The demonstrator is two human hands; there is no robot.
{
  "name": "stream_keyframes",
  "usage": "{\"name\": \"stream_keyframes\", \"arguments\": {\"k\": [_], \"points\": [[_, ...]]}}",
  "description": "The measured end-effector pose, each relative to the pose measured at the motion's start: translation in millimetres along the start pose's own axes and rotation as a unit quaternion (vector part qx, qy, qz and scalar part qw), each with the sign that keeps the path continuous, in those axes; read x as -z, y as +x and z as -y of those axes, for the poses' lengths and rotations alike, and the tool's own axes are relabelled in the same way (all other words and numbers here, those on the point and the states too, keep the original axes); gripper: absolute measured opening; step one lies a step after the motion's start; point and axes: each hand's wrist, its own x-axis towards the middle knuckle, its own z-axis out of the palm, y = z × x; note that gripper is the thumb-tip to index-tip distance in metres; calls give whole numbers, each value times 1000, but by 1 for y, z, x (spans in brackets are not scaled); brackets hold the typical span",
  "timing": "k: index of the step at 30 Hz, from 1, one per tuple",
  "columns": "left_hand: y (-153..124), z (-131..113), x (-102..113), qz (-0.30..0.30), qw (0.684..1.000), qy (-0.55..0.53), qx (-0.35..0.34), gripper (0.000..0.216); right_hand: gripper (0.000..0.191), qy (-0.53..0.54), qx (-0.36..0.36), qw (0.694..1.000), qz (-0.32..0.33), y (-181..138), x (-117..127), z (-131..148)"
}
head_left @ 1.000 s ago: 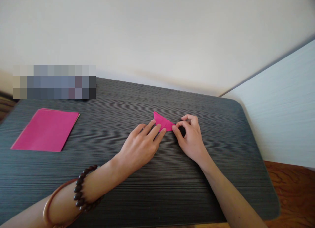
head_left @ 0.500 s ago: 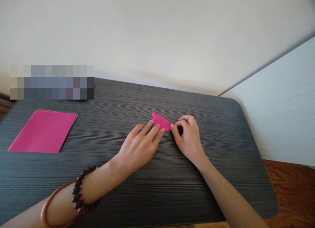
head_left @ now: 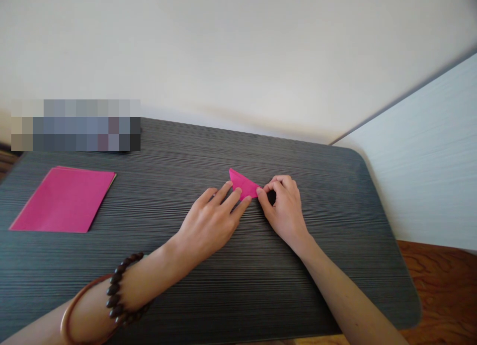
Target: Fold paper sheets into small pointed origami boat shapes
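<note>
A small piece of folded pink paper (head_left: 244, 185), roughly triangular, lies on the dark table between my hands. My left hand (head_left: 213, 216) is open, its fingers spread and their tips resting on the paper's left and lower edges. At the paper's right corner, my right hand (head_left: 283, 206) pinches the tip between thumb and index finger, the other fingers curled. Part of the paper's lower edge is hidden under the left fingertips.
A stack of pink paper squares (head_left: 65, 200) lies on the left of the dark wood-grain table (head_left: 179, 146). Behind it, a blurred-out object (head_left: 76, 126) stands near the wall (head_left: 231, 56). A pale panel (head_left: 421, 151) borders the table's right side.
Both hands keep almost the same hold on the folded paper. The whole view has shifted very slightly, and the left fingertips have moved a little along the paper's lower edge.
</note>
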Motion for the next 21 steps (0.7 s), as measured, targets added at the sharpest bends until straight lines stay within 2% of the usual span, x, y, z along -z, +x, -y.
{"name": "stream_keyframes", "arguments": {"k": [13, 21], "points": [[-1, 2, 0, -20, 999, -30, 4, 31, 17, 6, -18, 1000, 1, -1, 1, -1], [-1, 2, 1, -31, 999, -40, 0, 30, 11, 81, -4, 997, 15, 2, 6, -9]]}}
